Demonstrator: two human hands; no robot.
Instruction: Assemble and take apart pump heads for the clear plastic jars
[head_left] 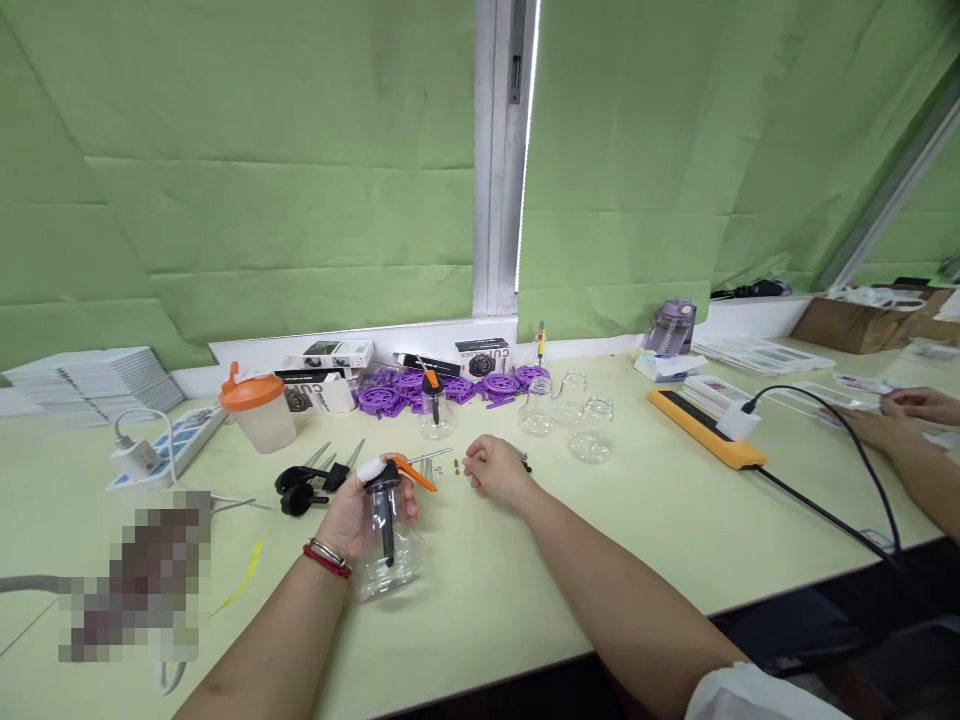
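Observation:
My left hand (352, 510) is wrapped round the neck of a clear glass bottle (390, 560) fitted with a black pump head and an orange lever (412, 472); the bottle leans on the pale green table (600, 540). My right hand (491, 468) rests on the table to its right, fingers curled in a pinch over small brown parts (457, 467); what it pinches is too small to name. Thin metal rods (431, 458) lie between the hands. Black pump heads (304, 485) lie just left of my left hand.
Behind stand three empty glass bottles (570, 410), another bottle with a pump (435, 410), purple plastic wheels (450, 385), small boxes (330, 355), an orange-lidded cup (259, 405) and a power strip (169, 445). An orange-black bar (705, 430) with a cable lies right, near another person's hands (907, 410).

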